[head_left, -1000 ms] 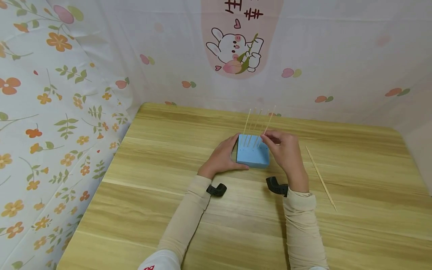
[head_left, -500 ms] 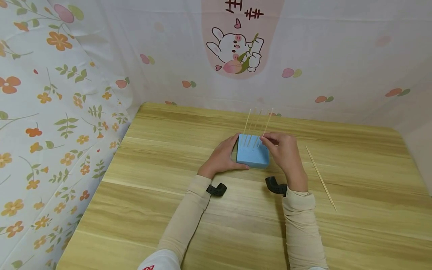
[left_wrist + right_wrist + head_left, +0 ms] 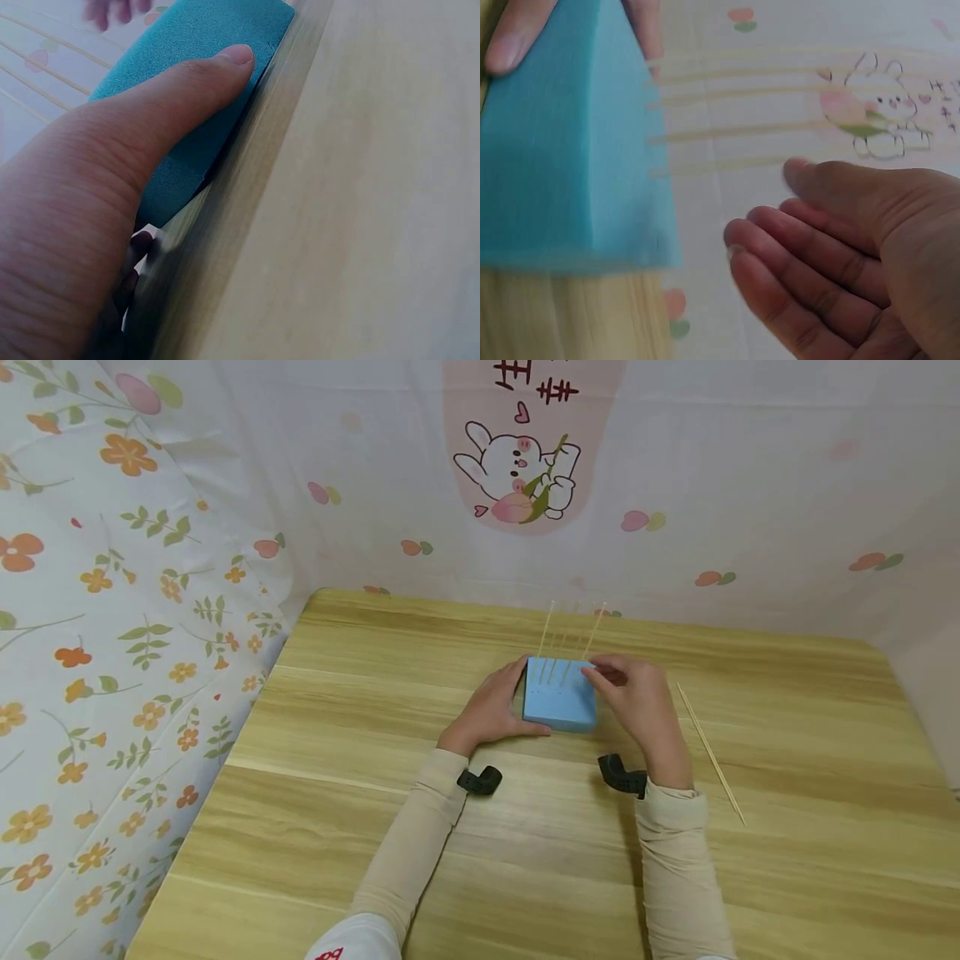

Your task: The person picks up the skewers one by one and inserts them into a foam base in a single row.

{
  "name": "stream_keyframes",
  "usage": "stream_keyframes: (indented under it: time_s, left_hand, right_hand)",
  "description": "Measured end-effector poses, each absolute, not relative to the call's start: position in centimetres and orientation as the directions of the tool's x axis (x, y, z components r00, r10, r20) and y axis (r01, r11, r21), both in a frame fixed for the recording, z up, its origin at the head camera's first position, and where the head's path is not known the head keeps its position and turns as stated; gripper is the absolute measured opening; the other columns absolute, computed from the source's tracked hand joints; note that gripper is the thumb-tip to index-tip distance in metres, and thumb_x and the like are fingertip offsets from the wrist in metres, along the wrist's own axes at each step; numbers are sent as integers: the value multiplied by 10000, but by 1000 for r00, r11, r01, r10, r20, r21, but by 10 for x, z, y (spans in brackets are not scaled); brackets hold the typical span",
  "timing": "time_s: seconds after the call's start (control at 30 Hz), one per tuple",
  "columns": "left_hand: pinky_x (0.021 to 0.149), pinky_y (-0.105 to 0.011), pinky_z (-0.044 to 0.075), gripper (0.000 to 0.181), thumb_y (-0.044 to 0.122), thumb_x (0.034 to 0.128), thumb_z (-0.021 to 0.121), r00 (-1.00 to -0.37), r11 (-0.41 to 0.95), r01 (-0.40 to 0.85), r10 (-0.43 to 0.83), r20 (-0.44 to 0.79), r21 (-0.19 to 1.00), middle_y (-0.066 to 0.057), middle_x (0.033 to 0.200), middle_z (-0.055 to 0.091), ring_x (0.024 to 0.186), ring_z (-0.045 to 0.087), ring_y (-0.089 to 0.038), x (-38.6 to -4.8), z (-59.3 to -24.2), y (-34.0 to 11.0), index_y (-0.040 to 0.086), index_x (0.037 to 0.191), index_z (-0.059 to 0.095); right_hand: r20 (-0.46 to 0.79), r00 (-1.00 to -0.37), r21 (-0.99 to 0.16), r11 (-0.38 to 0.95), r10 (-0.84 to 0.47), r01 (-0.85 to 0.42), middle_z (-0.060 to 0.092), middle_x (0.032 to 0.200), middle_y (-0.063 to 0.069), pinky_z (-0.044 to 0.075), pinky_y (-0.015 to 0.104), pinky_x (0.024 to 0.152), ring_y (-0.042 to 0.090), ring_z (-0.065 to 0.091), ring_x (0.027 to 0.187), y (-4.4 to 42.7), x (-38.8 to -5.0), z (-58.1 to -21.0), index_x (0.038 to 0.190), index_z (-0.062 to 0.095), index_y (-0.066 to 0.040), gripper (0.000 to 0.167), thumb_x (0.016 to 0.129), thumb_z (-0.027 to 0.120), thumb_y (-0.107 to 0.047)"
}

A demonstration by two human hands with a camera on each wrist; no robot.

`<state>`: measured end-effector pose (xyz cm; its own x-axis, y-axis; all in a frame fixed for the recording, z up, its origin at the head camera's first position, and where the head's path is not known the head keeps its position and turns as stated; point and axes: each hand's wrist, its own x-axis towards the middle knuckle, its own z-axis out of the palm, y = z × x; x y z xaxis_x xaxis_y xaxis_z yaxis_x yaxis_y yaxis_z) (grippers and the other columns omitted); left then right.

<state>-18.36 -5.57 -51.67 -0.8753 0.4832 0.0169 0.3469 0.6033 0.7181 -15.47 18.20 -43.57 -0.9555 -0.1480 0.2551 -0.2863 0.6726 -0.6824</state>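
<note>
Wood-grain tabletop before a printed cloth: we list one left hand, clamped on a blue block with its thumb against the near face, and one right hand just beside that block, thumb and fingers apart. We count five thin sticks standing in a row in the block, which rests on the tabletop. Right of the right hand we enter loose stick stock, lying flat, single or paired we cannot tell.
</note>
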Motion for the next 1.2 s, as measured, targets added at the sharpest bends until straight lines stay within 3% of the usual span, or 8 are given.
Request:
stream_keyframes:
  time_s: [0.23, 0.43, 0.63, 0.8, 1.2]
  left_hand:
    - [1219, -507, 296, 1291, 528, 733, 917, -877, 603, 327, 481, -4, 728, -122, 1675, 302, 1528, 295, -338, -182, -516, -58, 89, 1668, 144]
    - [1217, -500, 302, 1292, 536, 731, 916, -877, 607, 335, 480, 4, 721, -126, 1671, 307, 1523, 305, -339, -183, -518, -60, 80, 1666, 150]
    - [1214, -509, 305, 1296, 540, 732, 913, -877, 607, 329, 481, -5, 724, -132, 1675, 296, 1521, 305, -348, -184, -519, -61, 81, 1668, 143]
    - [1223, -507, 289, 1297, 553, 734, 907, -875, 611, 337, 485, -2, 716, -124, 1681, 286, 1529, 295, -334, -184, -518, -60, 86, 1669, 138]
    - [1235, -495, 266, 1293, 551, 744, 901, -872, 617, 344, 490, -4, 708, -122, 1687, 271, 1540, 278, -315, -184, -517, -56, 86, 1670, 128]
  right_hand:
    - [153, -979, -620, 759, -134, -201, 755, 978, 208, 577, 540, 768, 363, 712, 856, 227, -131, -442, 1134, 755, 55, 227, 1021, 670, -122]
    - [109, -994, -534, 842, -25, -79, 748, 960, 224, 555, 547, 707, 416, 705, 847, 285, -109, -456, 1087, 754, 54, 222, 1010, 679, -140]
    - [-113, -993, -503, 859, 38, 90, 720, 1021, 272, 524, 467, 661, 434, 666, 891, 326, -97, -454, 1055, 745, 47, 281, 1020, 671, -222]
    - [-282, -959, -481, 862, 18, 158, 714, 1003, 219, 496, 428, 710, 390, 637, 910, 335, -97, -450, 1007, 737, 35, 301, 982, 712, -264]
    - [-395, -919, -454, 869, 2, 197, 673, 924, 197, 463, 376, 677, 318, 593, 823, 333, -100, -447, 1009, 712, 106, 294, 1012, 642, -180]
